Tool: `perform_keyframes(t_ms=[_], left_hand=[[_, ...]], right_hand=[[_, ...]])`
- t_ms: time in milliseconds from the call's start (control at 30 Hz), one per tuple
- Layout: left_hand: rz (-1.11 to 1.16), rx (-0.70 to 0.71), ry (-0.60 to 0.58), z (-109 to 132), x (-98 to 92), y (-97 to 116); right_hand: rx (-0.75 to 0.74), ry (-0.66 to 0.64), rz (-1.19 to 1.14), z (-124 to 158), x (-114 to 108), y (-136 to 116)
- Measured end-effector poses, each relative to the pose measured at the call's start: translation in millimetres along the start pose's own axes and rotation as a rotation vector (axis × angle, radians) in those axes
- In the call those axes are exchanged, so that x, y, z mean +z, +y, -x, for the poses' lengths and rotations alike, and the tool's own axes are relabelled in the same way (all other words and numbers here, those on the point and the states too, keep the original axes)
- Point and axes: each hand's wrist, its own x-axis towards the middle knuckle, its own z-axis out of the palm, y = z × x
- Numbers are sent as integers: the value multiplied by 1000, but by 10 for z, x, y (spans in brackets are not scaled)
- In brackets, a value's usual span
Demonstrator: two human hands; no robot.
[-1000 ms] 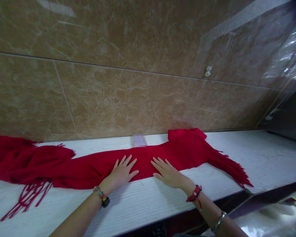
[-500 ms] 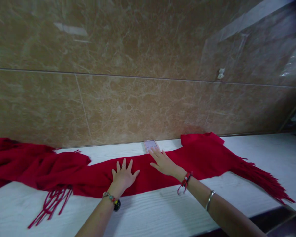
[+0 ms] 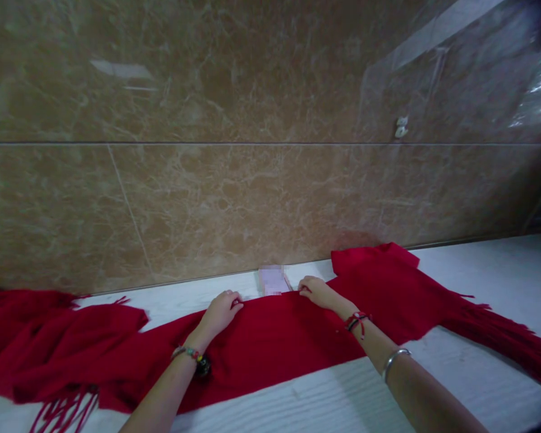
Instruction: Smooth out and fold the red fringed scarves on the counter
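A long red scarf [image 3: 270,349] with fringed ends stretches across the white table [image 3: 297,403]. Its middle part lies fairly flat, while the left part is bunched and wrinkled. My left hand [image 3: 220,314] pinches the scarf's far edge, left of centre. Farther right along that same edge, my right hand [image 3: 316,291] has its fingers curled down on the cloth, closed on it. A beaded bracelet circles my left wrist; a red cord bracelet and a silver bangle are on my right arm.
A phone [image 3: 273,280] lies behind the scarf's far edge, between my hands. Along the table's back rises a brown marble-tiled wall [image 3: 234,198], with a small white fixture [image 3: 401,127] on it at the right.
Both hands lay spread flat on the scarf before; now their fingers are closed at its far edge. The scarf's middle looks wider toward me, and the view has shifted a little.
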Motion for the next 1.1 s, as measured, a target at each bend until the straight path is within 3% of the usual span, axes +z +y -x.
perform_keyframes(t_ms=[300,467,633,767,867,933,1000,1100], left_hand=[[-30,-27,116,73,32,92],[-164,108,184,108,-35,199],[-150,254,-32,177,-26,227],[-190,110,-185,255,47,175],[-240,9,-178,278,79,167],[-261,30,-102,277,70,189],[-260,82,-22,288,34,233],[-196,145,-18,368,-48,325]], right_hand=[[82,85,-32,-7,101,40],[52,55,-33,15,93,20],[84,62,27,27,68,9],[118,106,72,47,59,-51],[120,167,76,71,3,-134],[38,272,11,104,-58,-233],[-141,344,-105,169,-109,-380],[-433,237,-218,336,-124,-648]])
